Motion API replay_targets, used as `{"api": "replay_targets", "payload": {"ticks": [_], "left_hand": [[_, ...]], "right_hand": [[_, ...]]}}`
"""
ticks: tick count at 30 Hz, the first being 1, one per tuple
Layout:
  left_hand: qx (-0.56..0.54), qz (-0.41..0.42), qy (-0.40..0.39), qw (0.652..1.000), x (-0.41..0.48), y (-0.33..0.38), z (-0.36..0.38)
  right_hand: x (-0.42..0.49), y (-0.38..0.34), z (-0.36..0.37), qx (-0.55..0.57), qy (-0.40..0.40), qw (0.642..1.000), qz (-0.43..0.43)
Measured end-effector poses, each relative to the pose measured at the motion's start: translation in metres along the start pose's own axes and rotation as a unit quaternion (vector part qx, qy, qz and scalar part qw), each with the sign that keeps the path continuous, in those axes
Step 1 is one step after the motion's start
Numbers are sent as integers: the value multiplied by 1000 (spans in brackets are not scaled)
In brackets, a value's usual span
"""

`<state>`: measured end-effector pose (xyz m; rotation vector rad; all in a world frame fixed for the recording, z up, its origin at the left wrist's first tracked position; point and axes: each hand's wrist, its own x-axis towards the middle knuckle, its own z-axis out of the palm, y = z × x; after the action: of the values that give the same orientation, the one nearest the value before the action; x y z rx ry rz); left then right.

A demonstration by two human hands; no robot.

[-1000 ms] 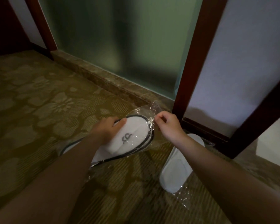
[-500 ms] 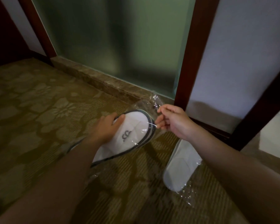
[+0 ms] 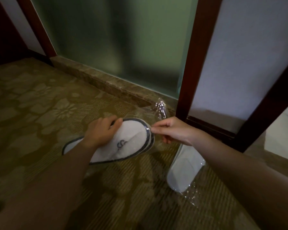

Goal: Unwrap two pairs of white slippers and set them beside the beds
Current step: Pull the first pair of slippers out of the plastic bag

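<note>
Left hand (image 3: 101,132) was clamped over the top of the pair (image 3: 123,143), fingers curled round its far edge, holding it just above the carpet (image 3: 40,113). Right hand (image 3: 171,131) had the wrap (image 3: 160,107) pinched thumb-to-finger right at the toe, film trailing up toward the sill (image 3: 106,83). The other pair (image 3: 184,170) lay in its plastic on the carpet near the doorframe (image 3: 189,63), under the right forearm.

Risk as I saw it: thin film like that could stretch or tear at the pinch instead of sliding off, leaving bits stuck. Also two stacked slippers under one hand might've splayed and dropped if the pull was jerky.
</note>
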<state>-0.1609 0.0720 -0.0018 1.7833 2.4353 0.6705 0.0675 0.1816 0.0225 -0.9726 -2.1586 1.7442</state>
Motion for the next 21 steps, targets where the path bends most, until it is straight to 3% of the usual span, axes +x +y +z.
{"api": "replay_targets", "payload": {"ticks": [5, 11, 21], "left_hand": [[1, -18, -38, 999, 0, 0, 7], [-9, -1, -42, 999, -2, 3, 9], [53, -119, -10, 991, 8, 10, 37]], "right_hand": [[1, -1, 7, -40, -37, 998, -15], [4, 5, 11, -85, -28, 996, -11], [10, 30, -2, -29, 136, 990, 15]]}}
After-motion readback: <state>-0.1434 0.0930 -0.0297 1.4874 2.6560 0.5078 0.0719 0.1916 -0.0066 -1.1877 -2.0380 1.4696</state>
